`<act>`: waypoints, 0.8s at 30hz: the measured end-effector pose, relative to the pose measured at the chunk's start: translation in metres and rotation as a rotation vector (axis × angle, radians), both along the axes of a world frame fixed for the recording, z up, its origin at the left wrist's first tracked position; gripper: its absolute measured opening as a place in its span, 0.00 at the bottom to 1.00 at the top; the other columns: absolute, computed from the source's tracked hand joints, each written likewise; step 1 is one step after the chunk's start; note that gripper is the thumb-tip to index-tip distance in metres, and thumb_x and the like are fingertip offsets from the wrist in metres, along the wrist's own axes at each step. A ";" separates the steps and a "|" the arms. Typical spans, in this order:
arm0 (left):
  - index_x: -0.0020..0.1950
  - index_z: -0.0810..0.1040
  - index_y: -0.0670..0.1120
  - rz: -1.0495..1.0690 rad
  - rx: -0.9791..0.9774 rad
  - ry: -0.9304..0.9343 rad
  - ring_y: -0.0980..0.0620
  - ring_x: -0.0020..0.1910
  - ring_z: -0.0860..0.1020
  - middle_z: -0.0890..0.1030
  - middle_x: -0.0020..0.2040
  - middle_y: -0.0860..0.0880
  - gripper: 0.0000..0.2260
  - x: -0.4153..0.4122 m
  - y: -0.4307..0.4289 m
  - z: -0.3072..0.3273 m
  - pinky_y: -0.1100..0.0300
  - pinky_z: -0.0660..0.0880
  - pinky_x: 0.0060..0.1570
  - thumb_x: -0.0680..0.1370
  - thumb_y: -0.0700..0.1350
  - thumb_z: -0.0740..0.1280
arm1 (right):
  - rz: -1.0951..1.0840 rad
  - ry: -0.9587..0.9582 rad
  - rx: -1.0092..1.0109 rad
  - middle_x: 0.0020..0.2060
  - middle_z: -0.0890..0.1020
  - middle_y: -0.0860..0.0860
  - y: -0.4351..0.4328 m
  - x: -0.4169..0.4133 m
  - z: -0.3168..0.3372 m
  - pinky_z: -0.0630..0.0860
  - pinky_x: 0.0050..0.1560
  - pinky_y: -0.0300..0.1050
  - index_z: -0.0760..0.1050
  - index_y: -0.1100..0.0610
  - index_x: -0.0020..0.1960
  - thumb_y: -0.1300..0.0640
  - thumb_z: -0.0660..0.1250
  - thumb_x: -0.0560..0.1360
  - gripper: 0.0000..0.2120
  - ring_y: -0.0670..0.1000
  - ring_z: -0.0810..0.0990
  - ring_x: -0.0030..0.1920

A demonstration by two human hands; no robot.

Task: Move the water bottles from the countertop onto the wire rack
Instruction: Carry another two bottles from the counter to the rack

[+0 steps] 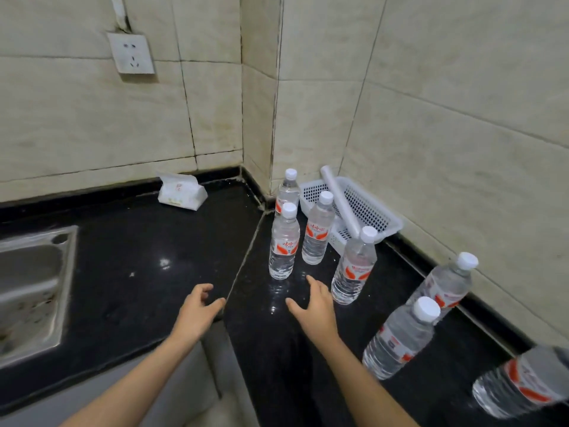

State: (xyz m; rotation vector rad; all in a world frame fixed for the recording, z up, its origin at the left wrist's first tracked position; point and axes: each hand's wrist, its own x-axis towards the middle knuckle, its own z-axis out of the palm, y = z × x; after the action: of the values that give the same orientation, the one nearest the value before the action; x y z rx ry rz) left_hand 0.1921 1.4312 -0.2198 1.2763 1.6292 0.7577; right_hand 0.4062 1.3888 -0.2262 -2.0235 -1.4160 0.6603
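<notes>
Water bottles [284,241] upright on countertop [138,272]; left hand [197,312], right hand [314,306] spread, fingers relaxed, holding nothing.

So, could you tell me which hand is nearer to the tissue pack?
Left. The left hand is nearly straight in front of the tissue pack; the right hand is farther off to its right.
</notes>
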 end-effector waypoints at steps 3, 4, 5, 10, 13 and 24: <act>0.64 0.69 0.41 -0.003 -0.001 0.019 0.42 0.62 0.71 0.71 0.65 0.38 0.19 -0.001 0.033 -0.003 0.52 0.68 0.59 0.74 0.42 0.67 | -0.011 0.070 0.023 0.71 0.62 0.55 0.025 -0.004 -0.003 0.60 0.68 0.48 0.54 0.56 0.73 0.49 0.68 0.71 0.36 0.54 0.60 0.70; 0.64 0.69 0.41 -0.012 0.000 0.028 0.43 0.61 0.71 0.71 0.64 0.38 0.19 0.000 0.045 -0.004 0.53 0.68 0.58 0.74 0.42 0.67 | -0.024 0.086 0.034 0.70 0.63 0.54 0.034 -0.003 -0.004 0.60 0.68 0.48 0.54 0.56 0.73 0.49 0.68 0.71 0.37 0.54 0.60 0.70; 0.64 0.69 0.41 -0.022 -0.002 0.038 0.43 0.61 0.71 0.71 0.64 0.38 0.19 0.003 0.055 -0.007 0.54 0.67 0.56 0.74 0.42 0.67 | -0.041 0.104 0.048 0.70 0.63 0.54 0.040 -0.002 -0.004 0.61 0.68 0.48 0.54 0.55 0.73 0.50 0.69 0.70 0.37 0.54 0.60 0.70; 0.65 0.68 0.42 -0.111 -0.026 0.049 0.41 0.60 0.72 0.70 0.64 0.38 0.21 0.023 0.110 -0.019 0.49 0.70 0.58 0.74 0.43 0.68 | -0.116 0.161 0.114 0.70 0.64 0.52 0.063 -0.007 -0.006 0.60 0.67 0.43 0.53 0.54 0.73 0.50 0.71 0.68 0.40 0.51 0.61 0.70; 0.65 0.67 0.42 -0.199 -0.021 0.013 0.40 0.60 0.72 0.70 0.64 0.36 0.23 0.037 0.150 -0.028 0.46 0.70 0.60 0.72 0.41 0.69 | -0.172 0.196 0.161 0.65 0.67 0.46 0.080 -0.014 -0.007 0.61 0.64 0.38 0.55 0.49 0.71 0.49 0.73 0.65 0.41 0.47 0.63 0.67; 0.73 0.54 0.45 -0.577 0.002 -0.173 0.40 0.64 0.68 0.65 0.70 0.39 0.42 0.096 0.284 -0.023 0.51 0.68 0.61 0.67 0.40 0.75 | -0.532 0.342 0.167 0.50 0.74 0.34 0.147 -0.033 0.000 0.66 0.49 0.21 0.60 0.34 0.55 0.60 0.77 0.60 0.36 0.35 0.75 0.51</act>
State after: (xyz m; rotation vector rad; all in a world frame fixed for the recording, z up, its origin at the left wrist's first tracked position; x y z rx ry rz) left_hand 0.2884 1.7154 -0.2432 1.5347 1.0404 0.4905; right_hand 0.3731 1.5356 -0.2264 -1.9226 -0.6710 0.5898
